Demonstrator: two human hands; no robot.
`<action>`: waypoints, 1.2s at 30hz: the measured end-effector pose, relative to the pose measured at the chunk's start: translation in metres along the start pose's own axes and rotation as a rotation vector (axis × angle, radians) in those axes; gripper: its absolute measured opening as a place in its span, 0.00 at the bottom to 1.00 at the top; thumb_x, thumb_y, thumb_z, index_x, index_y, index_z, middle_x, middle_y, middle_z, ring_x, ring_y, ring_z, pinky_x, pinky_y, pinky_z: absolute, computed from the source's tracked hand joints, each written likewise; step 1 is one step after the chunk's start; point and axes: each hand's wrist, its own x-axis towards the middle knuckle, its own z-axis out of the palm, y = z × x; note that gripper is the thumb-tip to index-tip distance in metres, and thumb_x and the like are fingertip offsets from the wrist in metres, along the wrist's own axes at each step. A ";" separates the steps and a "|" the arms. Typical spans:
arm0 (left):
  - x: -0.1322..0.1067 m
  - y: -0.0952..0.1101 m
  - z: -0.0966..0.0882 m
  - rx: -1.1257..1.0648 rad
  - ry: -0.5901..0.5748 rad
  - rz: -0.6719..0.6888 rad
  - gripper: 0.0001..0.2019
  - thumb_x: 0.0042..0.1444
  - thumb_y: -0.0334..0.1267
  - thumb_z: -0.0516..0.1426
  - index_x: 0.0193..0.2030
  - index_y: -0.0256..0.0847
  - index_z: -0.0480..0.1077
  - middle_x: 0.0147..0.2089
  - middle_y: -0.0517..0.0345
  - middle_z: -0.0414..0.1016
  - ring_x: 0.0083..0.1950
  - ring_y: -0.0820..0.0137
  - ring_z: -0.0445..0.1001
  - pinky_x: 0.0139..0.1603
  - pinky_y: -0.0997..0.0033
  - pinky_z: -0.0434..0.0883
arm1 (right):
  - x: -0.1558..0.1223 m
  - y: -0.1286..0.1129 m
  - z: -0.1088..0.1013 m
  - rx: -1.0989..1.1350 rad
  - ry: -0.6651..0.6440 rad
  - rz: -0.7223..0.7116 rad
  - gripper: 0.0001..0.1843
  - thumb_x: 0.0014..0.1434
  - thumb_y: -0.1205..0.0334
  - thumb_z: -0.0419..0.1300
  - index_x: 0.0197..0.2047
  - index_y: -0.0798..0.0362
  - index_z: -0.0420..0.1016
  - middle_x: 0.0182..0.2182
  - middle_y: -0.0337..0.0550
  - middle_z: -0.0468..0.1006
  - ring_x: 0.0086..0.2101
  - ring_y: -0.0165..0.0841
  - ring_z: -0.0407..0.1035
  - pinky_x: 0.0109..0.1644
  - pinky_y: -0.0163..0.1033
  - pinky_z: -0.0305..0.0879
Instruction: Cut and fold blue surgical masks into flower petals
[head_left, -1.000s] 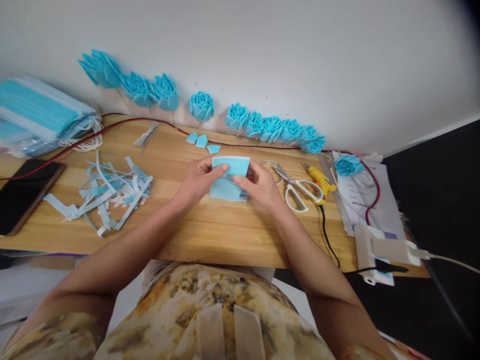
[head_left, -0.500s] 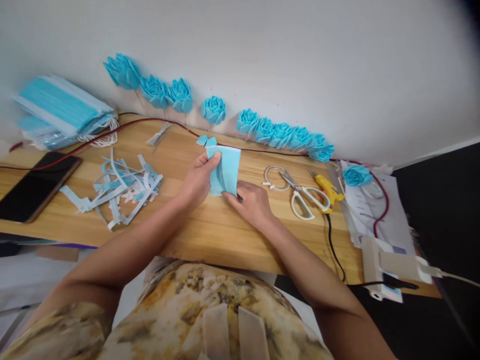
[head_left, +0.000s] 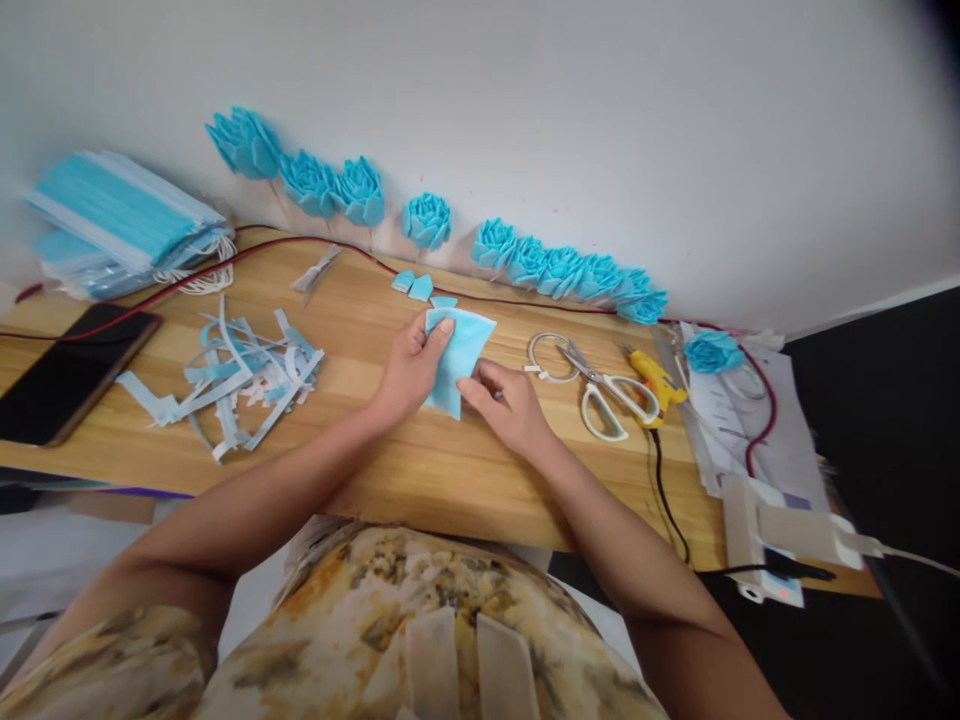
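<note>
A light-blue piece of face-mask fabric [head_left: 468,343] hangs tilted over the middle of the table. My left hand [head_left: 409,372] pinches its left side, thumb on top. At the lower right edge, my right hand [head_left: 511,405] is closed with its thumb and finger against the fabric. Just beyond lie several small cut blue pieces [head_left: 421,288], the nearest partly behind the fabric. White-handled scissors [head_left: 600,380] rest partly opened to the right of my right hand, overlapping a white ring-shaped coil [head_left: 534,352].
Blue fabric flowers [head_left: 427,220] stand along the wall. At left are stacked face masks [head_left: 124,215], a phone [head_left: 71,375] and cut strips [head_left: 232,375]. A yellow glue gun [head_left: 652,385], papers [head_left: 780,420] and a power strip [head_left: 742,530] occupy the right. A red-black cable [head_left: 285,240] crosses behind.
The fabric has shifted slightly right and toward me and turned from nearly upright to slanted. My left hand moved right with it, and another small blue piece now shows behind it.
</note>
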 end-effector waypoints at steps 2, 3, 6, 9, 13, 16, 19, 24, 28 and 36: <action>-0.003 0.002 0.001 0.054 -0.022 0.035 0.17 0.60 0.55 0.55 0.33 0.42 0.65 0.30 0.61 0.64 0.33 0.71 0.62 0.34 0.72 0.63 | 0.000 -0.001 -0.002 0.052 0.047 0.054 0.25 0.61 0.40 0.58 0.25 0.52 0.65 0.20 0.34 0.67 0.23 0.27 0.60 0.29 0.35 0.56; -0.004 0.003 0.001 0.077 -0.031 0.050 0.17 0.60 0.54 0.54 0.32 0.42 0.64 0.30 0.61 0.64 0.33 0.71 0.62 0.34 0.72 0.63 | 0.000 0.000 -0.002 0.066 0.069 0.074 0.25 0.60 0.40 0.59 0.24 0.51 0.64 0.19 0.34 0.66 0.23 0.27 0.59 0.29 0.35 0.56; -0.003 0.003 0.000 0.102 -0.020 0.061 0.16 0.60 0.53 0.54 0.32 0.42 0.63 0.29 0.62 0.63 0.32 0.71 0.61 0.35 0.72 0.63 | 0.001 0.002 -0.002 0.133 0.102 0.125 0.24 0.60 0.44 0.59 0.22 0.52 0.64 0.18 0.34 0.67 0.22 0.27 0.61 0.28 0.34 0.57; 0.002 0.002 -0.003 0.083 0.038 0.047 0.15 0.60 0.52 0.54 0.33 0.42 0.64 0.30 0.62 0.63 0.32 0.71 0.61 0.34 0.72 0.62 | 0.003 0.003 -0.009 0.206 0.127 0.147 0.19 0.62 0.48 0.59 0.26 0.53 0.72 0.20 0.37 0.72 0.23 0.28 0.65 0.30 0.35 0.61; 0.002 0.001 -0.003 0.092 -0.019 0.043 0.15 0.60 0.52 0.54 0.33 0.41 0.65 0.29 0.61 0.64 0.32 0.71 0.62 0.34 0.72 0.62 | 0.008 0.005 -0.023 0.239 0.248 0.097 0.17 0.62 0.46 0.59 0.34 0.52 0.77 0.25 0.39 0.75 0.27 0.30 0.68 0.31 0.35 0.64; -0.004 0.002 0.001 0.159 -0.175 0.062 0.15 0.60 0.51 0.53 0.32 0.41 0.66 0.29 0.60 0.66 0.32 0.70 0.64 0.34 0.71 0.63 | 0.009 0.007 -0.027 0.215 0.277 0.062 0.18 0.60 0.46 0.62 0.45 0.50 0.78 0.30 0.39 0.77 0.29 0.30 0.69 0.31 0.35 0.64; -0.008 0.003 0.005 0.225 -0.297 0.084 0.14 0.59 0.49 0.53 0.32 0.41 0.67 0.30 0.59 0.69 0.33 0.70 0.66 0.35 0.71 0.64 | 0.008 0.008 -0.027 0.128 0.257 0.039 0.15 0.59 0.49 0.64 0.43 0.50 0.79 0.29 0.38 0.77 0.28 0.30 0.67 0.31 0.36 0.63; -0.008 0.004 0.006 0.134 -0.397 -0.060 0.14 0.54 0.49 0.59 0.32 0.39 0.70 0.30 0.59 0.72 0.31 0.71 0.68 0.31 0.73 0.65 | 0.008 0.007 -0.030 0.004 0.305 -0.025 0.11 0.61 0.55 0.62 0.31 0.51 0.77 0.27 0.39 0.77 0.28 0.30 0.67 0.33 0.37 0.62; -0.006 0.003 0.005 0.100 -0.496 -0.298 0.12 0.46 0.43 0.66 0.30 0.38 0.73 0.27 0.60 0.74 0.27 0.72 0.68 0.26 0.74 0.65 | 0.008 0.007 -0.036 0.012 0.333 -0.055 0.10 0.62 0.57 0.61 0.31 0.51 0.76 0.27 0.38 0.76 0.27 0.29 0.66 0.32 0.36 0.61; -0.007 0.002 0.005 0.161 -0.557 -0.272 0.11 0.46 0.42 0.64 0.23 0.39 0.70 0.22 0.62 0.68 0.24 0.74 0.64 0.23 0.75 0.60 | 0.006 0.005 -0.041 -0.033 0.221 -0.046 0.13 0.62 0.51 0.61 0.36 0.51 0.78 0.25 0.36 0.74 0.26 0.28 0.64 0.29 0.35 0.58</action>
